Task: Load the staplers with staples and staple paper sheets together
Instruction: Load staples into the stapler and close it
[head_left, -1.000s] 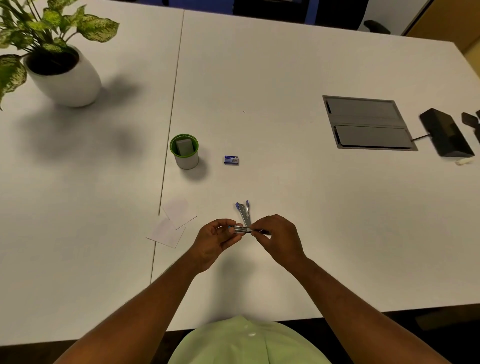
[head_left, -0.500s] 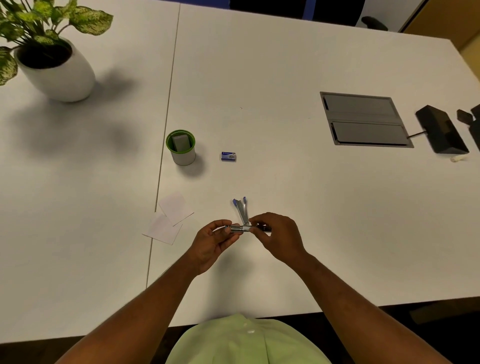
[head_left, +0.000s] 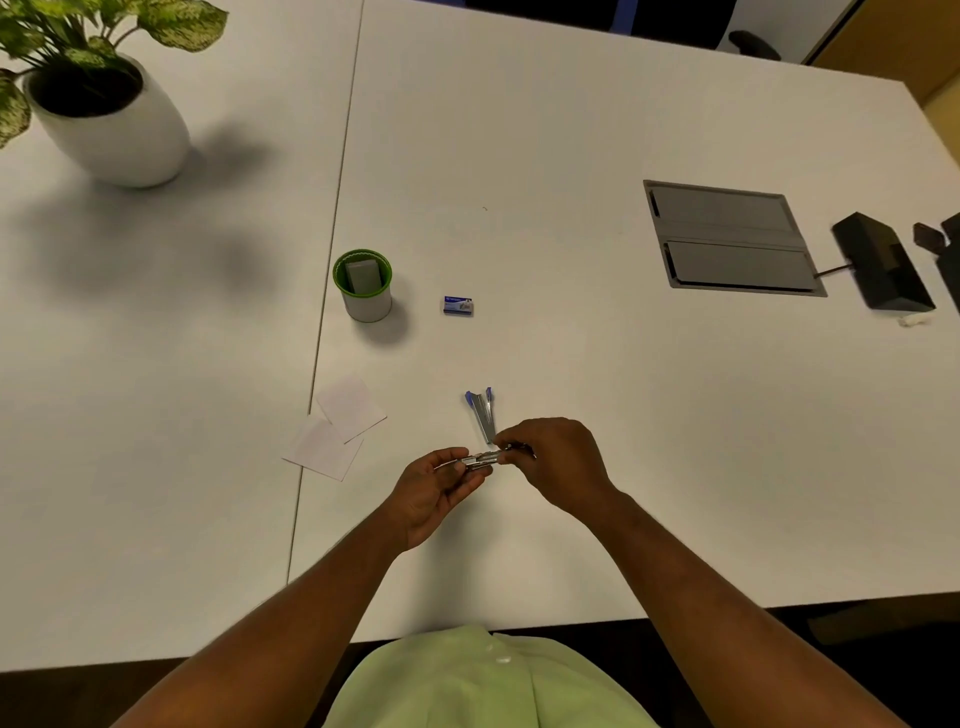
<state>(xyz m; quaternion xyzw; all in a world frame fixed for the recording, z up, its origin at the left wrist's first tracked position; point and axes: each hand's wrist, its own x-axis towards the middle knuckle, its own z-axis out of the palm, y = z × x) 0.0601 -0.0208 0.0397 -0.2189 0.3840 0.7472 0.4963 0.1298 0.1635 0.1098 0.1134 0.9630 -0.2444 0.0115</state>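
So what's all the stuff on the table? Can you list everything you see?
stapler: one, silver with blue tips, swung open, held in both hands near the front middle
staple box: one, blue, middle of the table
cup: one, white with a green rim, a grey thing inside, left of the staple box
paper sheets: two, white, overlapping, left of the hands
potted plant: one, green leaves in a white pot, far left corner
cable hatch: one, grey, set into the table on the right
black box: one, at the right edge
table: white, two tops side by side
left hand: holds the stapler's base
right hand: pinches the stapler's other end
shirt: light green, bottom
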